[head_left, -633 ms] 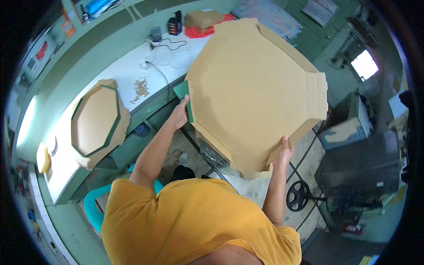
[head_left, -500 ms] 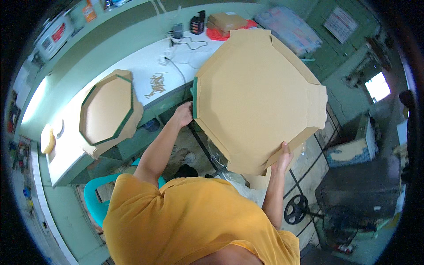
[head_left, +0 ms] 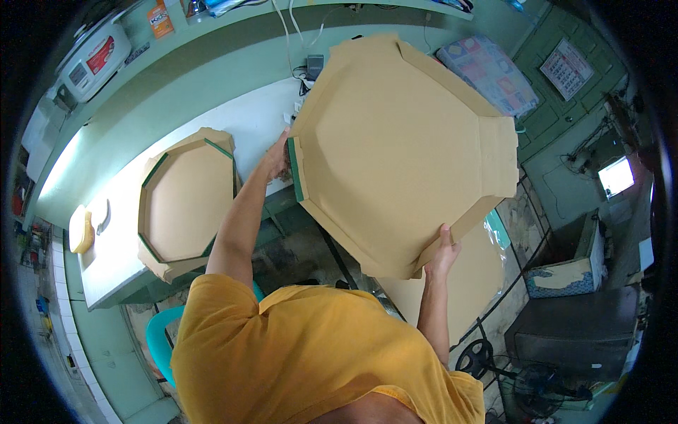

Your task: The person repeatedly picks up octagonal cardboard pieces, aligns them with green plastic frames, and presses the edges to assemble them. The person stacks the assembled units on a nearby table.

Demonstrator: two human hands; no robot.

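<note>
A large octagonal cardboard tray (head_left: 395,155) with folded-up side flaps hangs in front of me over the table's edge, a green strip on its left side. My left hand (head_left: 276,157) grips that side beside the strip, its fingers partly hidden behind the board. My right hand (head_left: 442,253) holds the lower right edge, thumb on the inner face and fingers underneath. Below the tray, near my right forearm, shows another flat cardboard piece (head_left: 473,286). On the table to the left lies a second octagonal cardboard tray (head_left: 187,201) with green-edged sides.
The white table (head_left: 116,230) curves along the wall, with a yellow object (head_left: 82,230) at its left end. A turquoise chair (head_left: 161,346) stands by my left side. To the right are a black fan (head_left: 540,385), a dark cabinet (head_left: 572,325) and an open box (head_left: 568,275).
The held tray has shifted slightly up and left with both hands, now covering the small scraps and boxes on the table. More of the cardboard piece below it shows.
</note>
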